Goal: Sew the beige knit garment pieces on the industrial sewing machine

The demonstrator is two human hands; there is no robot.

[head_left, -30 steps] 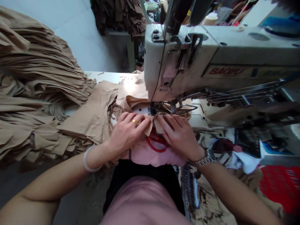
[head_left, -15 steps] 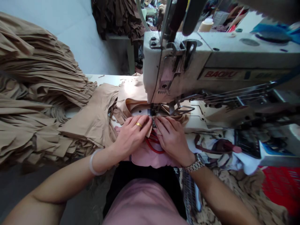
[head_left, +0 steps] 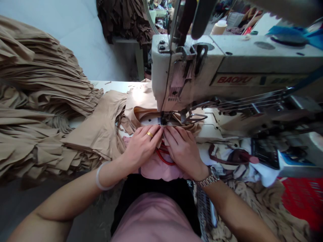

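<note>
Tan fabric (head_left: pixel 141 106): under sewing machine (head_left: pixel 191 64) needle
Your left hand (head_left: pixel 142 148): fingers together, pressing fabric
Your right hand (head_left: pixel 183 151): same grip, just beside left

**Hands drawn closer together**

The left hand (head_left: pixel 143 147) and right hand (head_left: pixel 183 152) have moved inward; their fingertips now almost meet, leaving a narrower strip of beige fabric (head_left: pixel 164 138) showing between them. The red scissors (head_left: pixel 163 157) are now mostly covered, with only a thin loop of handle visible. The wristwatch (head_left: pixel 212 176) has shifted inward with the right hand.
</note>
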